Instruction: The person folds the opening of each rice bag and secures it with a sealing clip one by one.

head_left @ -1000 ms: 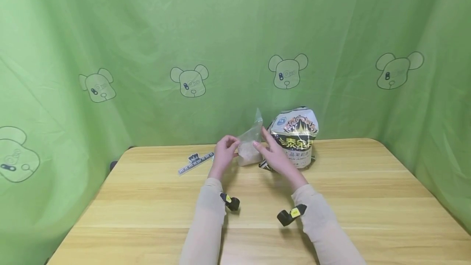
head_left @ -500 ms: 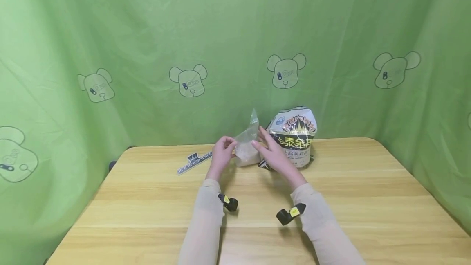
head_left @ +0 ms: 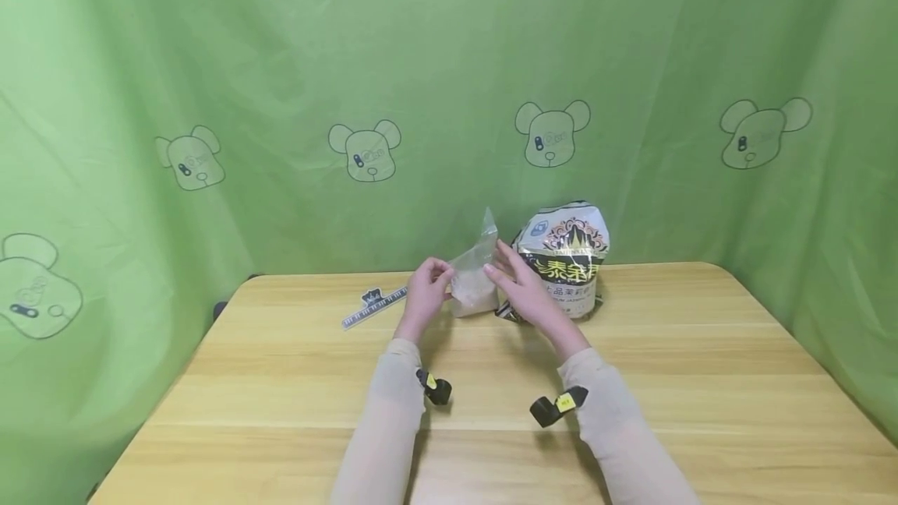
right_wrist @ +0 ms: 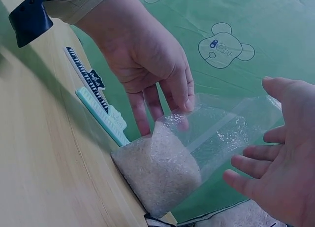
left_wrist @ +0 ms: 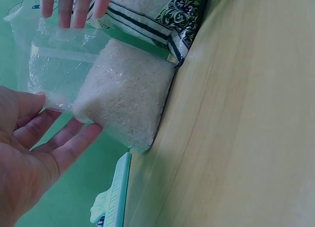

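Clear plastic, half full of rice: from the head view I see the small bag (head_left: 474,280) standing on the wooden table (head_left: 631,380), my left hand (head_left: 426,296) pinching its near edge, my right hand (head_left: 522,291) spread beside it, the printed rice sack (head_left: 567,259) just behind.

Left wrist now: left hand (left_wrist: 29,153) relaxed, fingers by the bag (left_wrist: 115,91), a ruler (left_wrist: 112,197) below.

Right wrist: thumb and fingers nip the bag's top; right hand (right_wrist: 275,163) open, apart from it.
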`<action>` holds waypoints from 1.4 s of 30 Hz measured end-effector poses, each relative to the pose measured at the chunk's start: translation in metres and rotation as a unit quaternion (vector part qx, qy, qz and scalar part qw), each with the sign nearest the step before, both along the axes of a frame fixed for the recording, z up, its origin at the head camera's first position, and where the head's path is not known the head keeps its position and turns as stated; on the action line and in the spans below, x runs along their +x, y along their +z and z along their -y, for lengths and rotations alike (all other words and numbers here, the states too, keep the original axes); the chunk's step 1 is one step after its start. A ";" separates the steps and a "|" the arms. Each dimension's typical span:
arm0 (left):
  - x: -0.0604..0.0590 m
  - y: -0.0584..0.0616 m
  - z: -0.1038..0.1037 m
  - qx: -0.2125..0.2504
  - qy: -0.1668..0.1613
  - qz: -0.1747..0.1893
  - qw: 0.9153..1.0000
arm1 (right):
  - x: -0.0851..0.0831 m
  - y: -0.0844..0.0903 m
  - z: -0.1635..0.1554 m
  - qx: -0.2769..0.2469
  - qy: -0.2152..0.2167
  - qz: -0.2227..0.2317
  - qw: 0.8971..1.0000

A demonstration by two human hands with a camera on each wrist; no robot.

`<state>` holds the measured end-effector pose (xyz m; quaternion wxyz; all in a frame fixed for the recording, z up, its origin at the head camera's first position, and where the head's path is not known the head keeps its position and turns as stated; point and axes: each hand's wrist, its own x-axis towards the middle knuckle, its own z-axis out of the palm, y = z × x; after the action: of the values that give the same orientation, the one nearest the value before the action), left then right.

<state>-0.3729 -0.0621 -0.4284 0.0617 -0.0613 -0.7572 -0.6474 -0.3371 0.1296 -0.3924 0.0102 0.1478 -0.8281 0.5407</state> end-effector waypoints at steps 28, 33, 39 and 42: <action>0.025 0.015 0.017 -0.021 0.010 -0.023 0.999 | 0.023 0.009 0.007 0.045 0.021 -0.063 0.997; 0.032 0.020 0.020 -0.022 0.004 -0.033 0.999 | 0.029 0.012 0.008 0.032 0.024 -0.062 0.997; 0.043 0.025 0.028 -0.024 0.000 -0.032 0.999 | 0.038 0.016 0.008 0.009 0.039 -0.051 0.998; 0.049 0.027 0.032 -0.029 0.000 -0.033 0.999 | 0.044 0.018 0.009 0.003 0.053 -0.048 0.997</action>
<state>-0.3243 -0.0941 -0.4011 0.0845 -0.0842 -0.7731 -0.6229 -0.2933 0.1202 -0.3744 0.0210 0.2171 -0.8194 0.5302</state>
